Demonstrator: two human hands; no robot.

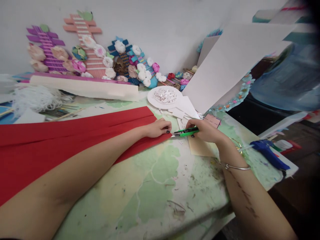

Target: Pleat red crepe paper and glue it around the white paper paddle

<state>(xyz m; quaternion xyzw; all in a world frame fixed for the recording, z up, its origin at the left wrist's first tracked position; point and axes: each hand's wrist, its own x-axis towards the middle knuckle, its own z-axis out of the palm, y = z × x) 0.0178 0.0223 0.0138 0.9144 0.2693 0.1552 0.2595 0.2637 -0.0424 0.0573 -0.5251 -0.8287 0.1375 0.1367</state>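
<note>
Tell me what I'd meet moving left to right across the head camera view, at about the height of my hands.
Red sheet → your left hand, resting on its right end → green-and-black cutting tool → your right hand, holding that tool → blue glue gun.

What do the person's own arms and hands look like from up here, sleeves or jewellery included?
Left forearm and right forearm are bare, with no sleeve on either. Left hand and right hand both show dark nail polish. A thin silver bangle circles the right wrist; dark, script-like marks run along that forearm, too unclear to read.
</note>
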